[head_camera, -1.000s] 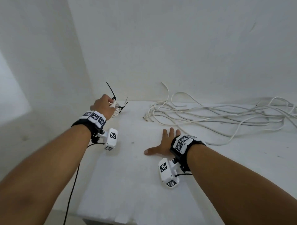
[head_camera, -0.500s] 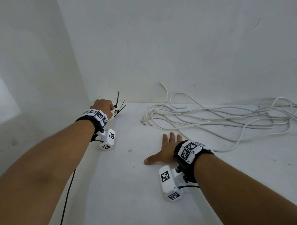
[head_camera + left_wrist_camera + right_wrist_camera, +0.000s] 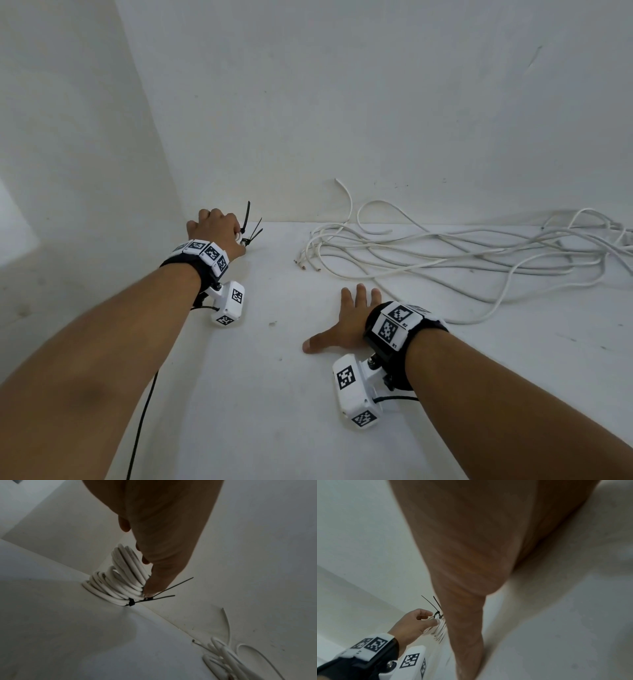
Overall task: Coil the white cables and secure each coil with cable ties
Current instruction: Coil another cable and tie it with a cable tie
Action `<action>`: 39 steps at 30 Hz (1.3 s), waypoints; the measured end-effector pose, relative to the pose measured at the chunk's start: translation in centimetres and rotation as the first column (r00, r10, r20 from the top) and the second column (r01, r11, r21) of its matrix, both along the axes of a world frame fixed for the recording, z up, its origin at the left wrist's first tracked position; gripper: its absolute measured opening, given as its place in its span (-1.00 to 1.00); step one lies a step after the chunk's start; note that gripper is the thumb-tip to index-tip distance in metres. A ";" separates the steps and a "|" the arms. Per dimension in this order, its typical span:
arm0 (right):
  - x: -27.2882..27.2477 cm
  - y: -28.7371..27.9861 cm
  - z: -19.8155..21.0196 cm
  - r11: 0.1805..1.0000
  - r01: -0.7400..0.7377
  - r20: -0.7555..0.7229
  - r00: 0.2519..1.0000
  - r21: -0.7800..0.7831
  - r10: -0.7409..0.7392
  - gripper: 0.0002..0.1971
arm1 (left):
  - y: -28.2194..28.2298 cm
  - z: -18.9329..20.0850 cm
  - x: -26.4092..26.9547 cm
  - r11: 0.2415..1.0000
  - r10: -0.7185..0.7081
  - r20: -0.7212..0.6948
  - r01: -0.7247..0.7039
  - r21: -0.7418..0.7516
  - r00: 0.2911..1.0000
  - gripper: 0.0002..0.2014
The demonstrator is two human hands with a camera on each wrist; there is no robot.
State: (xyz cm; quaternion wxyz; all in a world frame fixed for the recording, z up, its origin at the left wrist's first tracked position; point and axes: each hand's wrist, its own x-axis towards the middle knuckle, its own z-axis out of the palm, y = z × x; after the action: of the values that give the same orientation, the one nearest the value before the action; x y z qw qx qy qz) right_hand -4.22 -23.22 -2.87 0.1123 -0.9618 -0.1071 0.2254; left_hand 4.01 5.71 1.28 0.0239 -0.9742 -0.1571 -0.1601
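My left hand (image 3: 214,229) is at the table's back-left corner and grips a tied white cable coil (image 3: 126,566) with thumb and curled fingers. That coil leans tilted on other tied coils (image 3: 106,588) lying in the corner. Black cable ties (image 3: 247,219) stick out from the bundles, their tails (image 3: 164,597) pointing right. In the right wrist view, the left hand (image 3: 414,623) pinches the coil (image 3: 441,626). My right hand (image 3: 349,315) lies flat on the table, fingers spread, holding nothing. Loose white cables (image 3: 445,260) sprawl behind it.
The white table (image 3: 274,394) meets white walls at the back and on the left. The loose cables' bare ends (image 3: 303,265) point toward the middle, and one strand (image 3: 346,198) rises against the back wall. A black cord (image 3: 144,411) hangs from my left wrist.
My left hand has carried the tied coil a little lower and deeper into the back-left corner, and the tie tails have tilted. The right hand has stayed flat on the table.
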 end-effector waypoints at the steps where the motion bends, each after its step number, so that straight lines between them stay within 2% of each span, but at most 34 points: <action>1: 0.0 0.0 0.0 1.000 -0.004 0.001 1.000 -0.004 0.004 0.41 | -0.4 0.0 -0.2 1.000 0.000 0.025 0.001 -0.013 1.000 -0.67; 3: -0.1 0.0 0.2 1.000 -0.020 0.004 1.000 -0.020 0.020 0.40 | -1.5 0.0 -0.5 0.997 -0.051 0.148 0.060 -0.057 0.988 -0.72; 4: -0.2 -0.2 0.2 0.999 -0.032 0.004 0.999 -0.031 0.032 0.39 | -2.3 -0.1 -0.6 0.985 -0.108 0.240 0.136 -0.102 0.965 -0.79; 6: -0.1 -0.8 0.5 0.996 -0.065 0.002 0.998 -0.056 0.065 0.37 | -4.3 0.1 -0.9 0.916 -0.218 0.380 0.323 -0.239 0.899 -0.90; 7: -0.1 -1.2 0.5 0.994 -0.083 -0.001 0.997 -0.067 0.083 0.36 | -5.4 0.2 -0.8 0.877 -0.242 0.391 0.373 -0.304 0.888 -0.91; 9: 0.2 -1.8 0.6 0.990 -0.116 -0.006 0.993 -0.082 0.116 0.35 | -7.4 0.5 -0.3 0.850 -0.237 0.300 0.347 -0.396 0.924 -0.92; 11: 0.4 -2.2 0.5 0.988 -0.134 -0.011 0.991 -0.083 0.134 0.36 | -8.8 0.4 1.1 0.853 -0.218 0.118 0.248 -0.460 0.969 -0.92; 13: 0.5 -2.4 0.5 0.987 -0.142 -0.022 0.990 -0.072 0.141 0.36 | -9.5 0.0 2.7 0.846 -0.199 -0.008 0.168 -0.507 0.980 -0.82; 16: 0.6 -2.6 0.6 0.989 -0.140 -0.042 0.989 -0.038 0.139 0.35 | -10.0 -1.0 4.7 0.872 -0.174 -0.130 0.091 -0.482 0.976 -0.65; 18: 0.7 -2.6 0.7 0.990 -0.137 -0.051 0.989 -0.022 0.136 0.35 | -10.4 -1.6 5.5 0.898 -0.179 -0.196 0.079 -0.434 0.964 -0.64; 22: 1.1 -2.7 0.7 0.989 -0.148 -0.067 0.987 -0.020 0.147 0.34 | -10.5 -2.1 6.1 0.918 -0.142 -0.201 0.053 -0.394 0.969 -0.80; 24: 1.3 -2.8 0.5 0.989 -0.148 -0.061 0.987 -0.015 0.147 0.34 | -10.5 -1.6 6.1 0.878 -0.117 -0.064 0.074 -0.473 0.991 -0.88; 25: 1.4 -2.8 0.4 0.989 -0.145 -0.059 0.988 -0.013 0.144 0.34 | -10.6 -1.3 5.9 0.824 -0.105 0.030 0.104 -0.556 0.994 -0.88; 26: 1.5 -2.8 0.4 0.989 -0.146 -0.058 0.988 -0.011 0.145 0.33 | -10.8 -1.0 5.6 0.728 -0.100 0.133 0.163 -0.666 0.986 -0.90; 28: 1.7 -2.8 0.2 0.988 -0.153 -0.056 0.987 0.000 0.152 0.32 | -11.7 -0.1 4.4 0.443 -0.087 0.260 0.272 -0.854 0.962 -0.95; 29: 1.6 -2.7 0.3 0.988 -0.156 -0.057 0.986 0.010 0.157 0.31 | -12.2 0.2 3.5 0.316 -0.084 0.290 0.302 -0.900 0.953 -0.94; 30: 1.6 -2.7 0.4 0.987 -0.158 -0.059 0.986 0.022 0.159 0.30 | -12.8 0.5 2.7 0.228 -0.080 0.312 0.322 -0.919 0.947 -0.90; 33: 1.1 -3.0 1.0 0.986 -0.131 -0.057 0.989 0.098 0.137 0.17 | -15.2 1.0 -0.6 0.090 -0.119 0.374 0.385 -0.919 0.920 -0.82; 35: 0.5 -3.6 1.8 0.972 -0.152 -0.055 0.985 0.178 0.164 -0.07 | -16.9 1.1 -2.8 0.017 -0.166 0.397 0.405 -0.914 0.903 -0.79; 36: 0.1 -4.2 2.3 0.953 -0.108 -0.057 0.990 0.284 0.129 -0.26 | -17.8 1.1 -3.9 -0.009 -0.192 0.396 0.401 -0.916 0.898 -0.77; 37: -0.2 -4.9 2.8 0.917 -0.099 -0.029 0.992 0.385 0.119 -0.44 | -18.6 1.2 -4.8 -0.027 -0.216 0.394 0.398 -0.917 0.893 -0.75; 39: -0.3 -6.9 3.6 0.796 -0.066 0.035 0.998 0.602 0.056 -0.65 | -20.1 1.3 -6.3 -0.060 -0.256 0.380 0.378 -0.924 0.889 -0.75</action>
State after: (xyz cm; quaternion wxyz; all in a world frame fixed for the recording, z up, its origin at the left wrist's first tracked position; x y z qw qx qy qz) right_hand -4.48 -30.14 0.77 0.4042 -0.8739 -0.2049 0.1759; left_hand -2.33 -14.35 2.55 -0.7002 -0.7122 0.0066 -0.0496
